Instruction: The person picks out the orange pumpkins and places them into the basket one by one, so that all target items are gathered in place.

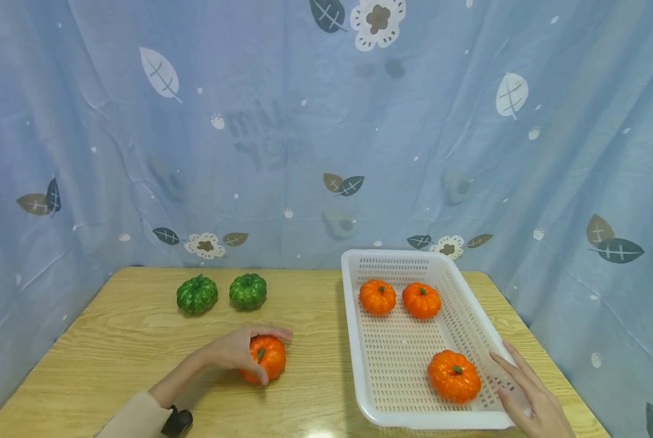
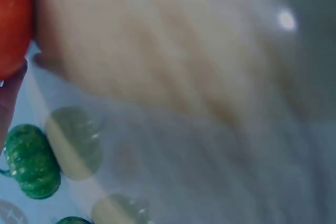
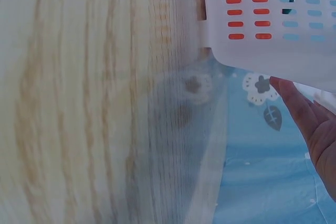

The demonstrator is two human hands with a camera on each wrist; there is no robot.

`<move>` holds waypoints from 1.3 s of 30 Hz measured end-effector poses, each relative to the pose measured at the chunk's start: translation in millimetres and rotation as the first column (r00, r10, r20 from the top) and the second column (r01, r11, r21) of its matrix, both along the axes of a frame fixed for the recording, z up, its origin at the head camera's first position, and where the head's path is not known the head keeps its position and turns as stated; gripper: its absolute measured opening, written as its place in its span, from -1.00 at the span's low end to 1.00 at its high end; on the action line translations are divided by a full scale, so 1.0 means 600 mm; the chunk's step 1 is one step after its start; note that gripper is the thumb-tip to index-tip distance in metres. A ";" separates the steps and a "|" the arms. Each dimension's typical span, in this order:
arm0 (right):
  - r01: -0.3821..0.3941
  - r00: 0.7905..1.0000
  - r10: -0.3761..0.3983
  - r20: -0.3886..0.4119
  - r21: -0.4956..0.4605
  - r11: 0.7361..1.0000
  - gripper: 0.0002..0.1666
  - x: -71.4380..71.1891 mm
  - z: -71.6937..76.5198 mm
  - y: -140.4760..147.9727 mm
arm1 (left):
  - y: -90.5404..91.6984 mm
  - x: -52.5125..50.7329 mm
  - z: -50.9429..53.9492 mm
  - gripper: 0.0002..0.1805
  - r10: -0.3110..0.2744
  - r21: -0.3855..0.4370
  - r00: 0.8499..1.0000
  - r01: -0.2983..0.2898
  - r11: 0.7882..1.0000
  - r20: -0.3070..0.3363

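My left hand curves its fingers and thumb around a small orange pumpkin over the left-middle of the wooden table. The left wrist view shows part of that pumpkin at its edge, against the hand. My right hand is at the right rim of a white perforated basket, fingers fairly straight. In the right wrist view, fingers lie close below the basket's rim. Inside the basket sit three orange pumpkins: one at back left, one beside it, and one near the front right.
Two green pumpkins, one at the left and another beside it, rest toward the table's back. A blue patterned curtain hangs behind and around the table.
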State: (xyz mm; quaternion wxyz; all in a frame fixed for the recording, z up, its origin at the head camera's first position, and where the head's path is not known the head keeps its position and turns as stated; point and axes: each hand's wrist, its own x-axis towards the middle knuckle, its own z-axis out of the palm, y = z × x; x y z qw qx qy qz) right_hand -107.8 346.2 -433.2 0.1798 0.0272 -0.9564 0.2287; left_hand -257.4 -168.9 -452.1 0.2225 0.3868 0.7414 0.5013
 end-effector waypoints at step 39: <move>-0.059 0.995 0.057 -0.081 -0.028 0.998 -0.52 0.004 0.004 -0.004 | 0.068 -0.028 0.109 -0.42 -0.139 -0.135 0.988 0.129 0.982 -0.062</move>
